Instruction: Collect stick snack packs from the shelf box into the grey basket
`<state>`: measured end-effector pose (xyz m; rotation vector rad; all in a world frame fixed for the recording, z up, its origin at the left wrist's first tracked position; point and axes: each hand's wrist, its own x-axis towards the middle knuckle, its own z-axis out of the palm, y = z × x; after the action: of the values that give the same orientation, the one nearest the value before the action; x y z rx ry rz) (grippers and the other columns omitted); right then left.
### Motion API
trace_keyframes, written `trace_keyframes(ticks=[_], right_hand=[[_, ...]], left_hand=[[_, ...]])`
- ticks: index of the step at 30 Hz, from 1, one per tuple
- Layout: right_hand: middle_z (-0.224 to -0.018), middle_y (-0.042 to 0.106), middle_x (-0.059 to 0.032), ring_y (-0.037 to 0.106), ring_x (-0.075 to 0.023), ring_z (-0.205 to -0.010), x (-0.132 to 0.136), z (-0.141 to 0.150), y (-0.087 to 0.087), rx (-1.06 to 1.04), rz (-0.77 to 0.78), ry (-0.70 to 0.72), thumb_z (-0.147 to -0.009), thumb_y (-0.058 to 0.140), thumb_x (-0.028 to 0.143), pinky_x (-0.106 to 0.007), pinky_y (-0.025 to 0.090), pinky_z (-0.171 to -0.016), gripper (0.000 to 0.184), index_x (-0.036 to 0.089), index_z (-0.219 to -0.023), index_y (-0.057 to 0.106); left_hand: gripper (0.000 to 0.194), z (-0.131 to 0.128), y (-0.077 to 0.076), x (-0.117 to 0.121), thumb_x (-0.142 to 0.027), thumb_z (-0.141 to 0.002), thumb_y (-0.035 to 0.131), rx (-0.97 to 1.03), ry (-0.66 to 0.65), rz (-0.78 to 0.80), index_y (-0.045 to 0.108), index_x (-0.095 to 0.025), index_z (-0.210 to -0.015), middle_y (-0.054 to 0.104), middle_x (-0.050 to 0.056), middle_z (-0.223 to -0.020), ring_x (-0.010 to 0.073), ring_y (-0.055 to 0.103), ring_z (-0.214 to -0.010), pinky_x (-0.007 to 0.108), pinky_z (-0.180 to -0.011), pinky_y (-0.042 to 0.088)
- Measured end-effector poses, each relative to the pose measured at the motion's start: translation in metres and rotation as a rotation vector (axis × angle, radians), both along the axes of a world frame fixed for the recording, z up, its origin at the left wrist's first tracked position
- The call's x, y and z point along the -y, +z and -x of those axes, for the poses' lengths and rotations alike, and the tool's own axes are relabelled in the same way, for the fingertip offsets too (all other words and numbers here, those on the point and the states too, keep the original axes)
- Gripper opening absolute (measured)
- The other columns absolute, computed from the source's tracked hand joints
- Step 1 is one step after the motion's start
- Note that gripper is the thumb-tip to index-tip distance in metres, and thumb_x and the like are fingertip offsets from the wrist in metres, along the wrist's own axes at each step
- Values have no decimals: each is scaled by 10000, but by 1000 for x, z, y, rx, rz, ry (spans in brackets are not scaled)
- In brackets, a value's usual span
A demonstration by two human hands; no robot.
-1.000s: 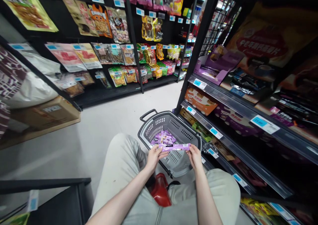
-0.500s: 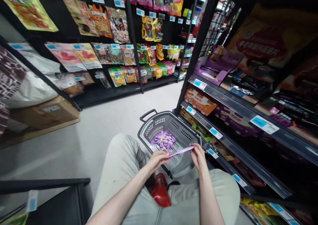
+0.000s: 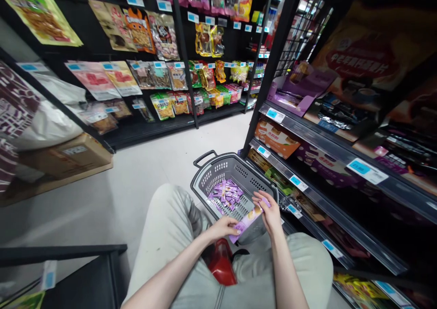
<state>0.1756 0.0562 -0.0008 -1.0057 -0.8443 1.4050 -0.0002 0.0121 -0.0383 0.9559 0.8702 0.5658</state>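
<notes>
A flat purple printed strip [image 3: 248, 219], like a piece of packaging, is stretched between my hands with its printed face up. My left hand [image 3: 222, 228] pinches the lower left end, thumb on top. At the upper right end, my right hand [image 3: 270, 214] holds the strip, its fingers bent over the edge. Beneath and beyond them stands a grey shopping basket [image 3: 235, 167] with perforated walls. Loose small purple sachets [image 3: 228, 193] lie in a pile on its bottom, toward the left side.
Close on the right is a black shelf rack [image 3: 309, 141] with boxes and price tags. Hanging snack bags [image 3: 164, 35] fill the racks ahead. A cardboard box [image 3: 73, 156] sits on the floor at left. A red object [image 3: 221, 263] is between my legs.
The strip has turned from edge-on to show its printed face. Its left end has dropped toward me. My right hand's fingers have shifted over the upper end.
</notes>
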Motion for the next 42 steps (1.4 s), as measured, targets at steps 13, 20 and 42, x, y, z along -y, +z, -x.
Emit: trace_keyframes(ticks=[13,20,42], right_hand=[[-932,637,-97,604,-215,-826,15,18,38,61,-20,205,-657,619,317,-378,445,-786,288,185,-912,591],[-798,667,-62,620,-191,-695,2,-16,-11,60,184,105,-614,638,351,-319,482,-633,310,189,-874,589],[-590,625,17,599,-109,-570,11,-24,-55,85,498,195,-481,627,86,-235,498,-581,204,163,-667,599]], left_hand=[[244,-5,13,7,-328,-589,638,20,-17,-91,642,-124,-723,645,34,-661,158,577,-609,245,-610,440],[271,-2,16,9,-329,-583,633,77,-36,107,614,-125,-759,643,55,-721,161,585,-533,248,-458,456],[295,14,2,-14,-360,-600,634,33,842,-46,609,-104,-744,633,23,-635,168,595,-585,305,-613,499]])
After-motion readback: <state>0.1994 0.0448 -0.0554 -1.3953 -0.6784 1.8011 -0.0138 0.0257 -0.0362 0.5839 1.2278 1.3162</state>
